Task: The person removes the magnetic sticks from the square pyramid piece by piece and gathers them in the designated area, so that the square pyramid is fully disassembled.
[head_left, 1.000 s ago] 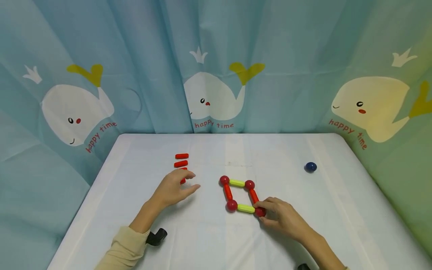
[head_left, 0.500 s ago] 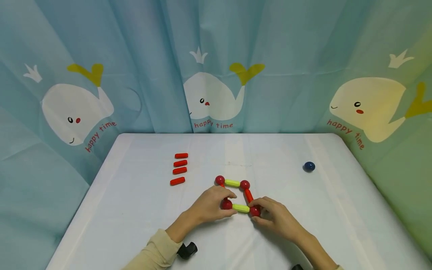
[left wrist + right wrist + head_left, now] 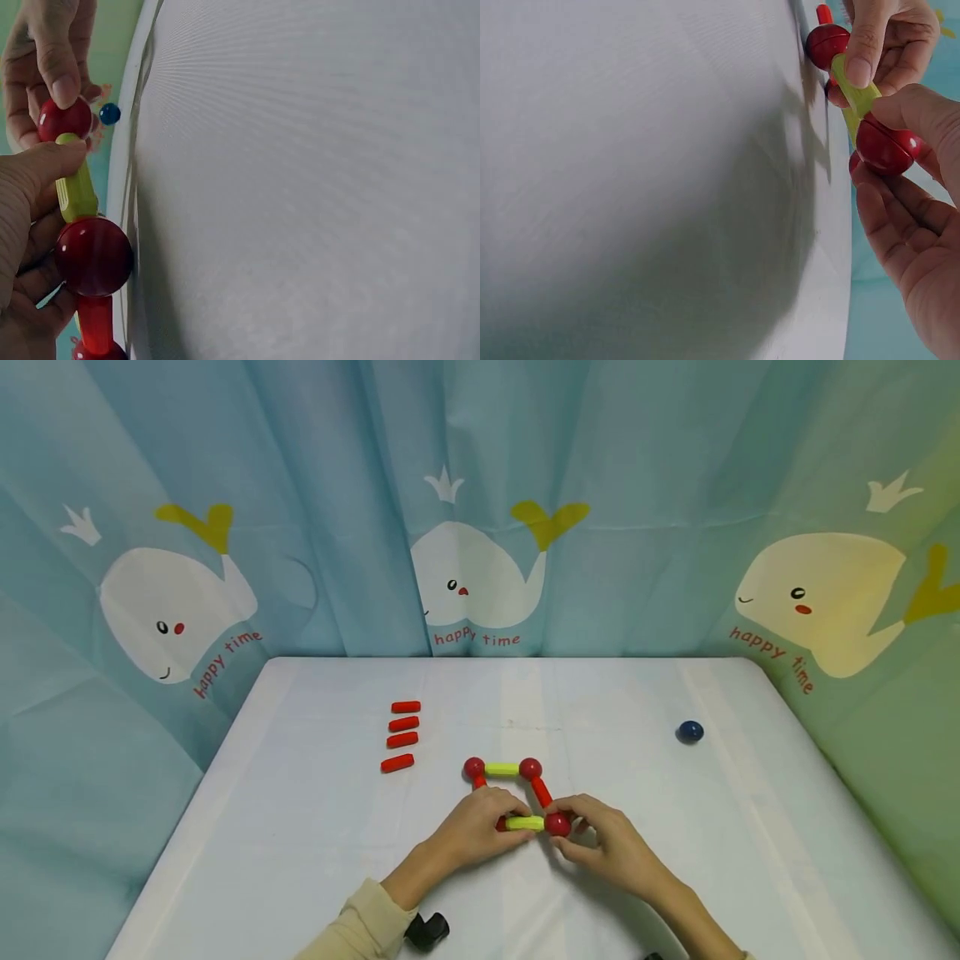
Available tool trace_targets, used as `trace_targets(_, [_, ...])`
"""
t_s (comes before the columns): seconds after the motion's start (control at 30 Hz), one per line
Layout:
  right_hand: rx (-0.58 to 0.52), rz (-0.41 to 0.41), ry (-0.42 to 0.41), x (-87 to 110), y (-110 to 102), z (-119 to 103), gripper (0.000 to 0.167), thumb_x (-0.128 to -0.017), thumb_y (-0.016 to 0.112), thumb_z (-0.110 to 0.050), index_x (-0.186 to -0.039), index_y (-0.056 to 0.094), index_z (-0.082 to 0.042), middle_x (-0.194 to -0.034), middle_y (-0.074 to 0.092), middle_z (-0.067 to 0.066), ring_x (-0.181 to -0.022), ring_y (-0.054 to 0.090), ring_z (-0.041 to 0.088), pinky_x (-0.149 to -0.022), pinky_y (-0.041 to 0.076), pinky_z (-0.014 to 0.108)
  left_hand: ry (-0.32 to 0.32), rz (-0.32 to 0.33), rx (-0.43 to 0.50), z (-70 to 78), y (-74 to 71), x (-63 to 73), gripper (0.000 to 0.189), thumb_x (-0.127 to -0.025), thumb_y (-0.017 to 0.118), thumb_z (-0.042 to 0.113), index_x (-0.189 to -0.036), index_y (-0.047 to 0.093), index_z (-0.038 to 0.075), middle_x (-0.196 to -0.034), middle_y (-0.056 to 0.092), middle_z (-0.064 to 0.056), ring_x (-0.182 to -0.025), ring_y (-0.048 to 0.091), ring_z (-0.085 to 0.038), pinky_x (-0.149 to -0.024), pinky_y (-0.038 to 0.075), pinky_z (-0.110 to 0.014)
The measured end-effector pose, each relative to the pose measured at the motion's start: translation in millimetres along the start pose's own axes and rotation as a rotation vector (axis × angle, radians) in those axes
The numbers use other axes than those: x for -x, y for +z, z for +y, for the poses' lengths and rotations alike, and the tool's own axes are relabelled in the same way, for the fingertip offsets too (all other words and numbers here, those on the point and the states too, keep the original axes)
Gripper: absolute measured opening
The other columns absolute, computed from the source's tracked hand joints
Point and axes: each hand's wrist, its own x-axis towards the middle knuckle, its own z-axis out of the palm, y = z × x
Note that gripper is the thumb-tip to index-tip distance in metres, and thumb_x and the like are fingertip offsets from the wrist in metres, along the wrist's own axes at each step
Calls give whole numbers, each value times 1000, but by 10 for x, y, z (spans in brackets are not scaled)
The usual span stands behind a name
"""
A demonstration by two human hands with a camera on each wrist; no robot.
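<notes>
A four-sided frame of magnetic sticks and balls stands at the middle of the table, with a red ball (image 3: 557, 824) at its near right corner. My left hand (image 3: 472, 827) pinches the near yellow-green stick (image 3: 525, 822) between thumb and fingers. With thumb and fingertips, my right hand (image 3: 611, 845) holds that near right ball. Most of the near left red ball is behind the left hand in the head view, but the left wrist view shows this ball (image 3: 94, 256) whole. Another yellow-green stick (image 3: 502, 769) joins the two far balls, and a red stick (image 3: 542, 792) forms the right side.
Several loose red sticks (image 3: 402, 740) lie in a column left of the frame. A dark blue ball (image 3: 690, 732) rests far to the right on the white table (image 3: 315, 727). A whale-print curtain (image 3: 637, 585) hangs behind the table's back edge.
My left hand has come right from beside the loose red sticks and now pinches the near yellow-green stick. The frame has shifted left, its far side most. My right hand has kept its hold.
</notes>
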Motion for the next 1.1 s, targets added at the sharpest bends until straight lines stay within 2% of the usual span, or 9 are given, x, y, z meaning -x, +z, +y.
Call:
trace_targets(0.3, [-28,19,23,1,26,-11,39,-82,83,0,-117,69,-10,-106,71,-6,-87,64,8,-74,57,30,-33,37,70,-9,53,14,15,-89,81,18,-99,76,9,-86,72,2,-77,54,-5,-72,43,-13])
trace_targets(0.5, [-113,4,50,68,47,-7,41,-81,83,2,-118,67,-9,-107,73,-3,-89,67,9,-76,58,31,-116,79,106,-31,43,8,11,-91,78,14,-100,76,7,-91,74,1,-82,63,-5,-77,52,-20])
trace_targets(0.63, [-118,8,67,118,46,-2,44,-79,82,5,-118,67,-8,-106,74,-3,-90,67,8,-75,58,30,-144,59,124,-28,34,-8,12,-90,79,14,-101,75,9,-94,75,1,-86,66,-3,-81,54,-23])
trace_targets(0.77, [-119,7,55,121,43,5,44,-79,82,7,-118,67,-7,-106,74,-2,-89,67,8,-74,58,30,-150,48,110,-11,32,-29,22,-88,81,14,-108,74,8,-95,75,0,-88,67,-5,-83,54,-22])
trace_targets(0.93, [-142,-4,36,104,51,7,41,-81,81,4,-118,66,-9,-107,73,-1,-90,66,9,-74,58,31,-129,34,91,30,16,-77,35,-86,84,15,-118,71,7,-93,74,0,-88,69,-9,-84,52,-19])
trace_targets(1.1, [-147,-2,-1,80,71,-3,40,-82,82,3,-116,66,-10,-106,72,-2,-91,66,9,-75,58,31,-106,18,29,40,37,-106,33,-86,81,13,-119,72,11,-90,72,3,-84,66,-8,-79,47,-11])
